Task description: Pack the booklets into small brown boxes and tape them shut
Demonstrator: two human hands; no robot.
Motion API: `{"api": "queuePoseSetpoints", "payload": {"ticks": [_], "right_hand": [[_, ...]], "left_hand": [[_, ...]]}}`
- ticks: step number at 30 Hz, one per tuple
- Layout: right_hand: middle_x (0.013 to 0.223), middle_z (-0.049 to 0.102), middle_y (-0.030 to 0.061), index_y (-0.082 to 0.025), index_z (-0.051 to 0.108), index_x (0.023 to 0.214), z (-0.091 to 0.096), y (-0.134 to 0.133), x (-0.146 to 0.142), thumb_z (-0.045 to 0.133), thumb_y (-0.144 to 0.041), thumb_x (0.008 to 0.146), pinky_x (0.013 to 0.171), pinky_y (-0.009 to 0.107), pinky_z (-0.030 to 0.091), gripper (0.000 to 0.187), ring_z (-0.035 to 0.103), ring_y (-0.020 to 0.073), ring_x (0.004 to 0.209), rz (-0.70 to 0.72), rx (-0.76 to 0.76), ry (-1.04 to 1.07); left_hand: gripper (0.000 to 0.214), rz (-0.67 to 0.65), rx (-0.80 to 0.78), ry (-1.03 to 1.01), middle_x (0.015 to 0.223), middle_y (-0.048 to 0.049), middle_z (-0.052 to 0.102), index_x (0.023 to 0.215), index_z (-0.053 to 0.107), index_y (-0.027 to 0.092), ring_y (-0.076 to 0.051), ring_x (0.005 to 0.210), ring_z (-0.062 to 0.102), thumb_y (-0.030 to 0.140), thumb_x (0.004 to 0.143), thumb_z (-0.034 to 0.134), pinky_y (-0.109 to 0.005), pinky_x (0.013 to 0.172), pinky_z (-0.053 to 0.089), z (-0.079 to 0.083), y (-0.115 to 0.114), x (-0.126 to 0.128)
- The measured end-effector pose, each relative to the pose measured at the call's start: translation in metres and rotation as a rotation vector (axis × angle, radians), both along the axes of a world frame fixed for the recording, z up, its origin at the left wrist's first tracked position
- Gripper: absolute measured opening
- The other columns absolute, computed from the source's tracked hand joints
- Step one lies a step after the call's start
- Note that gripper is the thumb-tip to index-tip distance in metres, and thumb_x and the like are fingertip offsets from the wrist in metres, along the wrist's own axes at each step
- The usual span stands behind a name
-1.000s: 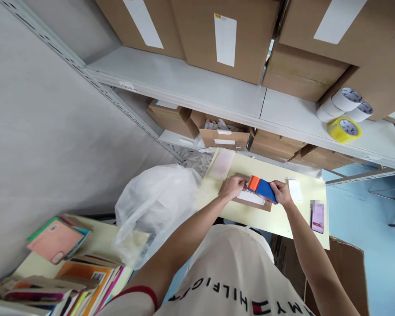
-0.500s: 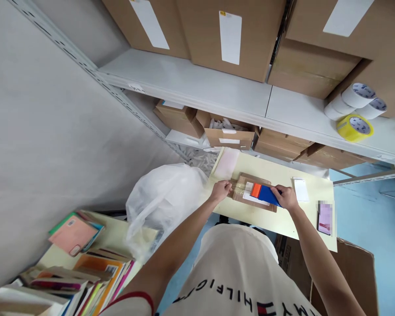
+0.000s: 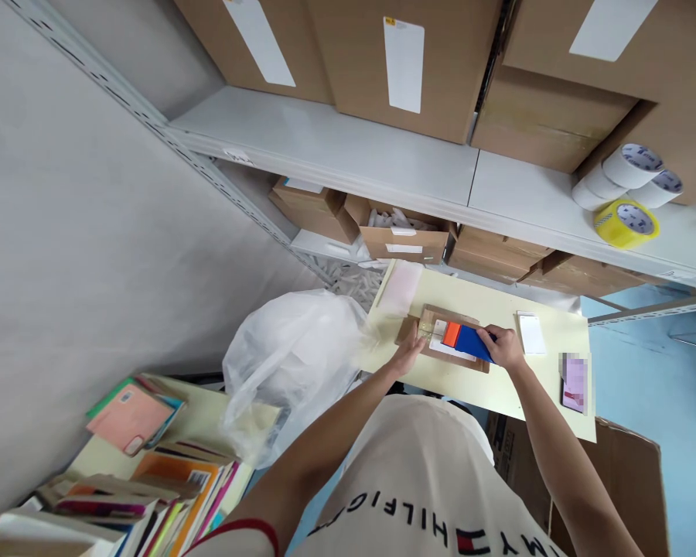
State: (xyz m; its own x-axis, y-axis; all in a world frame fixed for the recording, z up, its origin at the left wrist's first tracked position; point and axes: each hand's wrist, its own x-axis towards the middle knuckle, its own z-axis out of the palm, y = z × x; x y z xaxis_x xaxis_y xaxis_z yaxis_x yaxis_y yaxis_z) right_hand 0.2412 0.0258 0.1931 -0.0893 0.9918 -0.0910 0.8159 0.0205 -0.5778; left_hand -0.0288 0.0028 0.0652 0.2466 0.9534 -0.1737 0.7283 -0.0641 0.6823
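A small cardboard box [image 3: 455,315] with a white label lies on the pale table, with shiny clear tape across its left end. My left hand [image 3: 407,353] rests against that end, fingers stretched along the flap and tape. My right hand [image 3: 504,347] is closed around a blue tape dispenser [image 3: 471,343] with an orange front part. The dispenser sits over the label, its orange end pointing left; whether it touches the box I cannot tell.
On the table [image 3: 533,394] are a white card [image 3: 532,333], a phone [image 3: 573,384] and a pinkish sheet [image 3: 400,287]. Tape rolls [image 3: 626,223] stand on the shelf [image 3: 383,143] among large cartons. A white plastic bag [image 3: 293,360] and books [image 3: 174,480] are at left.
My left hand has moved right from beyond the box's left flap onto the box end, its fist opening out. My right hand and the tape dispenser have hardly moved.
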Motion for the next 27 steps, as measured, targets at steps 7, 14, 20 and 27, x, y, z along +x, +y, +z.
{"api": "queuePoseSetpoints", "payload": {"ticks": [7,14,20,27], "right_hand": [[0.061,0.068,0.0069,-0.021,0.069,0.068,0.000,0.001,0.003,0.037,-0.070,0.086,0.050,0.028,0.039,0.061,0.059,0.0185,0.052,0.010,-0.011,0.014],[0.066,0.070,0.0059,-0.023,0.070,0.073,-0.002,0.006,0.001,0.037,-0.063,0.090,0.055,0.028,0.039,0.054,0.062,0.0191,0.058,0.072,-0.040,-0.041],[0.066,0.070,0.0062,-0.023,0.070,0.071,0.000,0.001,0.045,0.039,-0.060,0.091,0.056,0.028,0.041,0.052,0.062,0.0192,0.057,0.081,-0.073,-0.056],[0.064,0.071,0.0067,-0.022,0.071,0.071,-0.026,-0.014,0.121,0.038,-0.063,0.088,0.056,0.030,0.043,0.055,0.064,0.0210,0.056,0.025,-0.103,-0.026]], "left_hand": [[0.146,-0.325,0.116,0.117,0.160,-0.0269,-0.003,0.154,-0.009,0.008,-0.040,0.148,-0.002,0.074,0.053,0.073,-0.056,0.118,0.013,0.044,0.020,0.000],[0.120,-0.471,0.168,0.272,0.155,-0.0224,0.029,0.152,0.020,0.010,-0.039,0.146,0.020,0.049,0.055,0.079,-0.053,0.119,0.006,0.059,0.047,0.024],[0.118,-0.477,0.153,0.319,0.154,-0.0213,0.032,0.152,0.020,0.010,-0.038,0.144,0.023,0.048,0.056,0.078,-0.055,0.119,0.005,0.060,0.048,0.026],[0.117,-0.504,0.136,0.444,0.156,-0.0235,0.026,0.153,0.016,0.008,-0.040,0.146,0.019,0.051,0.060,0.075,-0.058,0.117,-0.006,0.068,0.049,0.028]]}}
